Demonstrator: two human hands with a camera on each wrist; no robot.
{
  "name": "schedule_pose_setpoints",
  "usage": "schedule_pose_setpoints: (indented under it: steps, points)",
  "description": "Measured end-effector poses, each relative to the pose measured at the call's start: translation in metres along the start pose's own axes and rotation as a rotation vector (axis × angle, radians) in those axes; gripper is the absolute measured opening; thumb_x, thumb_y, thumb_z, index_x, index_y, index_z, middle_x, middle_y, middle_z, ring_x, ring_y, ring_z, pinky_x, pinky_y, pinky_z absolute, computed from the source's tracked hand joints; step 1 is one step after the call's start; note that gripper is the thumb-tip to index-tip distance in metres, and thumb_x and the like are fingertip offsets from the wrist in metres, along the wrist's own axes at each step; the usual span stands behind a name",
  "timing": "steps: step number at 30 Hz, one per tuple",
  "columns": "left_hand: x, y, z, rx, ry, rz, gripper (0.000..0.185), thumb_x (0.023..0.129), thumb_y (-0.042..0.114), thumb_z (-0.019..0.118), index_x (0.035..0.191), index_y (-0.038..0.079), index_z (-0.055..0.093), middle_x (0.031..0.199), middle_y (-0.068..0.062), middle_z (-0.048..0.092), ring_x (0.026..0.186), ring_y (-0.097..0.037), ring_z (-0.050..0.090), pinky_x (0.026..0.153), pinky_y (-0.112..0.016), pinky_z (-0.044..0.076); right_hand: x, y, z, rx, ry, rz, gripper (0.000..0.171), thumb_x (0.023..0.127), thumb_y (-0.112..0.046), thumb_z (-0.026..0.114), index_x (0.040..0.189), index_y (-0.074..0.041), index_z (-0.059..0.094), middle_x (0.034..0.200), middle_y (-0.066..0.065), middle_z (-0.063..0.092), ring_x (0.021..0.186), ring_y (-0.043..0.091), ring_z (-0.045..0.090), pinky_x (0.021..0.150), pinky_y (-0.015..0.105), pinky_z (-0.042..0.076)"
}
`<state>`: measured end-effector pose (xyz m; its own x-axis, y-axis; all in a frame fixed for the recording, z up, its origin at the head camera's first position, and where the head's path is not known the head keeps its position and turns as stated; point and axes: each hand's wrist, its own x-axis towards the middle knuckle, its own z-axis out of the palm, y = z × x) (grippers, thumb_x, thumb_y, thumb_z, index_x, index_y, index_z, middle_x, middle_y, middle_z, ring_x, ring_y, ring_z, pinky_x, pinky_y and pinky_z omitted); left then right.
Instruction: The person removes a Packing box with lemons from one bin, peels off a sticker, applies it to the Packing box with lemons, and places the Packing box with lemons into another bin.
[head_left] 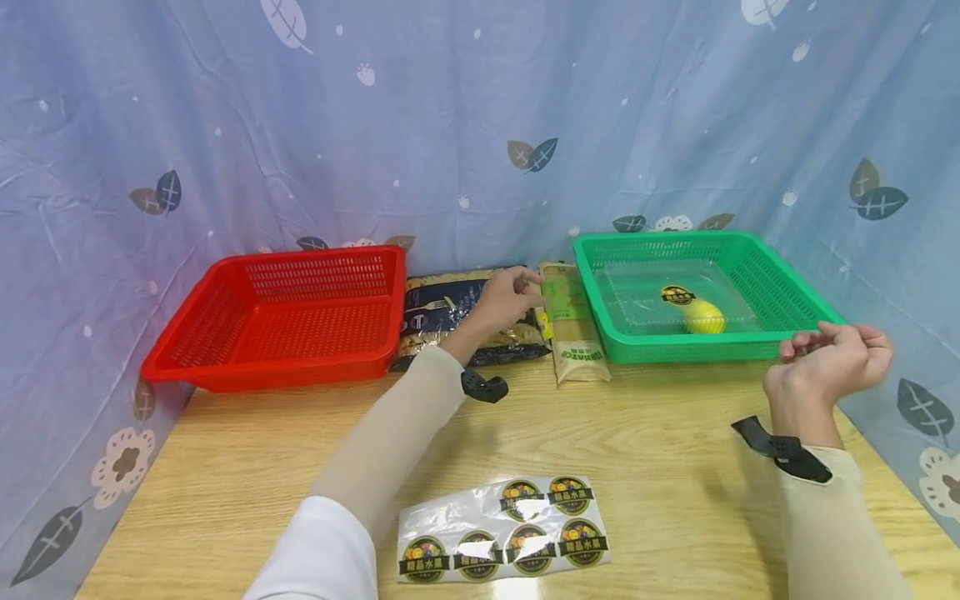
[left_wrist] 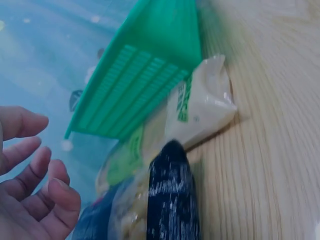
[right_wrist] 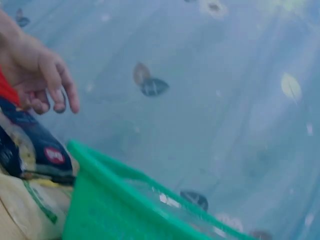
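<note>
My left hand [head_left: 512, 300] hovers over a dark bag of pasta [head_left: 442, 310], its fingers loosely bent and holding nothing; the same hand [left_wrist: 37, 185] shows at the left edge of the left wrist view. My right hand [head_left: 832, 364] is raised by the front right corner of the green basket [head_left: 690, 350], also with relaxed fingers and nothing in them. Inside that basket lies a clear plastic container [head_left: 637, 292] bearing a round black fruit sticker [head_left: 678, 295]. A yellow roundish thing [head_left: 703, 317] shows by it; whether it lies inside the container, I cannot tell.
A red basket [head_left: 300, 367] stands at the back left. Between the baskets, a tan and green packet [head_left: 573, 325] lies beside the pasta bag. A sheet of round fruit stickers [head_left: 502, 533] lies on the wooden table [head_left: 660, 467] in front. A blue patterned curtain [head_left: 450, 125] hangs behind.
</note>
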<state>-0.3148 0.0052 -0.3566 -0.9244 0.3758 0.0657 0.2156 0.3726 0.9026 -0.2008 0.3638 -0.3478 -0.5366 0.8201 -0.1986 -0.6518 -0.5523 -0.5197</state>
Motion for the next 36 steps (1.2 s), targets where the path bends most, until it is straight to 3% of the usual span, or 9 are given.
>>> schedule_pose_setpoints:
  steps: [3,9,14,19,24,31,36]
  points:
    - [-0.007,-0.003,-0.01,-0.003,0.009,0.0,0.029,0.1,0.019,0.063,0.129,0.015,0.061,0.098,-0.008,0.062,0.081,-0.035,0.059,0.053,-0.031,0.042,-0.012,0.001,0.008,0.019,-0.067,-0.009,0.022,0.091,0.013,0.041,0.088,-0.009,0.041,0.071,0.012,0.04,0.052,0.025,0.029,0.045,0.031,0.015]
    - [-0.02,0.003,-0.025,0.062,0.028,0.045,0.027,0.101,0.019,0.062,0.128,0.016,0.062,0.098,-0.007,0.064,0.065,-0.022,0.05,0.055,-0.032,0.04,-0.03,0.009,0.018,0.014,-0.266,-0.005,0.017,0.094,0.012,0.038,0.092,-0.004,0.043,0.074,0.013,0.041,0.054,0.027,0.036,0.044,0.032,0.024]
    - [-0.036,0.005,-0.04,0.168,0.047,0.06,0.027,0.101,0.019,0.062,0.127,0.015,0.062,0.102,-0.004,0.061,0.076,-0.021,0.052,0.068,-0.037,0.044,-0.05,0.015,0.032,-0.042,-0.617,0.066,0.008,0.102,0.002,0.042,0.094,0.002,0.045,0.075,0.017,0.049,0.061,0.028,0.046,0.045,0.034,0.044]
    - [-0.051,0.006,-0.059,0.25,0.042,0.073,0.025,0.1,0.02,0.061,0.125,0.015,0.062,0.108,-0.002,0.062,0.094,-0.022,0.056,0.082,-0.04,0.048,-0.068,0.021,0.046,-0.188,-1.004,0.063,0.016,0.106,-0.008,0.044,0.101,0.005,0.051,0.084,0.017,0.057,0.074,0.028,0.056,0.061,0.034,0.055]
    - [-0.071,0.006,-0.072,0.361,0.001,0.142,0.028,0.099,0.02,0.061,0.127,0.012,0.061,0.11,-0.003,0.064,0.097,-0.021,0.059,0.086,-0.039,0.052,-0.084,0.032,0.053,-0.397,-1.271,-0.024,0.021,0.107,-0.007,0.04,0.105,0.005,0.057,0.093,0.013,0.062,0.086,0.023,0.062,0.074,0.031,0.057]
    - [-0.102,0.002,-0.082,0.459,-0.057,0.209,0.038,0.098,0.022,0.066,0.133,0.011,0.056,0.121,-0.004,0.064,0.104,-0.02,0.06,0.089,-0.039,0.054,-0.105,0.043,0.062,-0.855,-1.412,-0.22,0.028,0.108,-0.014,0.042,0.117,0.006,0.059,0.11,0.009,0.064,0.101,0.012,0.062,0.084,0.024,0.052]
    - [-0.12,-0.001,-0.084,0.525,-0.1,0.231,0.046,0.096,0.025,0.069,0.137,0.008,0.056,0.136,-0.008,0.059,0.123,-0.028,0.057,0.105,-0.045,0.047,-0.116,0.043,0.063,-1.143,-1.533,-0.33,0.034,0.109,-0.02,0.041,0.131,-0.001,0.058,0.126,0.012,0.061,0.111,0.011,0.058,0.091,0.025,0.046]
